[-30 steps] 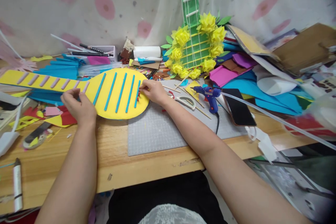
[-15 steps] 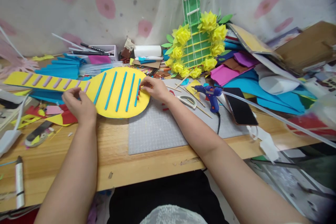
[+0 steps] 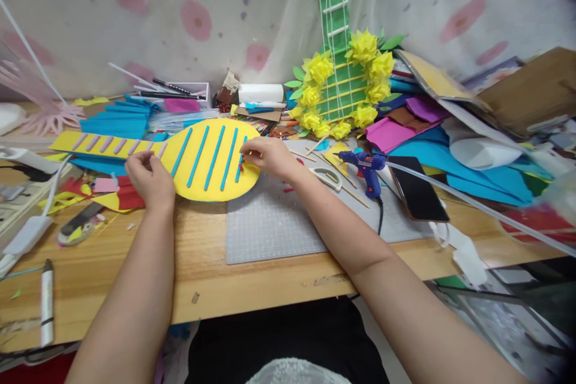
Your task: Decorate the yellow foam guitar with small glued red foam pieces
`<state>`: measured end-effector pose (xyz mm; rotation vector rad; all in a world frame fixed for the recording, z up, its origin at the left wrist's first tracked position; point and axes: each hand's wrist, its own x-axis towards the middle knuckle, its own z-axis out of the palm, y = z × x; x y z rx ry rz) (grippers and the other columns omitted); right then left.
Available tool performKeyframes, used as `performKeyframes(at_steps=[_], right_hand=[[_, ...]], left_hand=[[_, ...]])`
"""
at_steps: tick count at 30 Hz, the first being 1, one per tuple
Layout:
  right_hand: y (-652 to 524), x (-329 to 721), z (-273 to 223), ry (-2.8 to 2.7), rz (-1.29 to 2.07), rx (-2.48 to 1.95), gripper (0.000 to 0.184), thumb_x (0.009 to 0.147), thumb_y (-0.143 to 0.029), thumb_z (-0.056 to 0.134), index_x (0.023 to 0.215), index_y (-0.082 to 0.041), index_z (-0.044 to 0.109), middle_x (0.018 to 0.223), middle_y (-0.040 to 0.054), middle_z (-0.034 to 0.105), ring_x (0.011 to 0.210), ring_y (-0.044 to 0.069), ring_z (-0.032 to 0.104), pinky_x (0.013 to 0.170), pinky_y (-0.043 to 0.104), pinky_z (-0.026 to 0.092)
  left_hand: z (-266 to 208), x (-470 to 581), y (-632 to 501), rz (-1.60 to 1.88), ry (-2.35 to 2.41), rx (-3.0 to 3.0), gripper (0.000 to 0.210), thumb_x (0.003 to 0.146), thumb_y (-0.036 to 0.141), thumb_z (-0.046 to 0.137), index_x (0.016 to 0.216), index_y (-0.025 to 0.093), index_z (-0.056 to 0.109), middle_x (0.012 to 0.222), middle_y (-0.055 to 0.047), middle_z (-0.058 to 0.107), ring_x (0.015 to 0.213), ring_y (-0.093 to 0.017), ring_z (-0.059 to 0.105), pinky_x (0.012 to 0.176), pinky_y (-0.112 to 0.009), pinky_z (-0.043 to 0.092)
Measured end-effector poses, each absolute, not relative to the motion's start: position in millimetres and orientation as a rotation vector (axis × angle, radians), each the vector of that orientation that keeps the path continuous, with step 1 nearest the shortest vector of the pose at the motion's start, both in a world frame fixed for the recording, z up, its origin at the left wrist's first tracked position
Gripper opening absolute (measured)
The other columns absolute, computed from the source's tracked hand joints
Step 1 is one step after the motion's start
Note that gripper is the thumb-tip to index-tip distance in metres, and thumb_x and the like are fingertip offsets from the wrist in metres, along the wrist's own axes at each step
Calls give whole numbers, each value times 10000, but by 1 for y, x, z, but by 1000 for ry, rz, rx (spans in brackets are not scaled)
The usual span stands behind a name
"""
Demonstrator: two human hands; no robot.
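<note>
A yellow cardboard guitar shape (image 3: 198, 156) lies across the middle of the table, its neck pointing left. Blue strips (image 3: 212, 159) cross its round body and pale purple strips (image 3: 106, 144) cross the neck. My left hand (image 3: 152, 179) is closed on the near edge where neck and body meet, its fingertips partly hidden. At the right end of the body, beside the last blue strip, my right hand (image 3: 270, 157) pinches by small red pieces (image 3: 242, 165). Its fingers cover part of them, so their exact shape is hard to see.
Right of the guitar are a grey cutting mat (image 3: 274, 234), white-handled scissors (image 3: 327, 177), a blue glue gun (image 3: 368, 169) and a phone (image 3: 418, 187). A green guitar with yellow flowers (image 3: 342, 81) stands behind. Paper scraps (image 3: 105, 186) and a marker (image 3: 47, 303) lie left.
The whole view has shifted, so things appear further right. The guitar's neck end has moved right more than its surroundings. Both hands stay at about the same spots on the guitar.
</note>
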<state>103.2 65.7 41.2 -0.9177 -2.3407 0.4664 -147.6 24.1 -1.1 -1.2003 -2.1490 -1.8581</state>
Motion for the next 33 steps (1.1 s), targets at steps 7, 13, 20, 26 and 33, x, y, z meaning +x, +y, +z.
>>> performKeyframes(at_steps=[7,13,20,26,33], right_hand=[[66,100,34,-2405,392,-980,191,765,-101,484,817,-189,646,856,16,676,787,138,581,686,234,370],[69,100,30,-2416,402,-1025,142,763,-129,515,768,-181,647,809,19,676,747,140,578,652,237,350],[69,102,26,-2398,432,-998,115,778,-150,530,748,-168,640,783,25,666,721,132,564,648,233,350],[69,103,24,-2397,421,-989,110,783,-143,532,754,-169,635,800,30,667,754,136,572,671,237,359],[69,103,20,-2379,456,-1018,106,793,-159,536,781,-174,641,845,38,673,794,136,578,705,244,377]], left_hand=[[0,-146,25,-1824,-2162,-1208,131,745,32,478,826,133,499,872,-47,470,877,-161,480,852,-322,384],[2,-144,24,-1810,-2090,-1281,136,753,22,467,825,137,478,884,-52,449,902,-158,470,862,-317,384],[1,-145,24,-1802,-2093,-1275,167,745,-2,453,820,143,486,890,-44,452,915,-152,475,865,-305,379],[0,-146,24,-1804,-2089,-1277,180,745,-7,441,836,141,486,905,-47,454,920,-153,472,859,-303,377],[2,-144,23,-1813,-2062,-1295,187,740,-15,437,824,148,473,910,-54,452,922,-161,471,861,-314,381]])
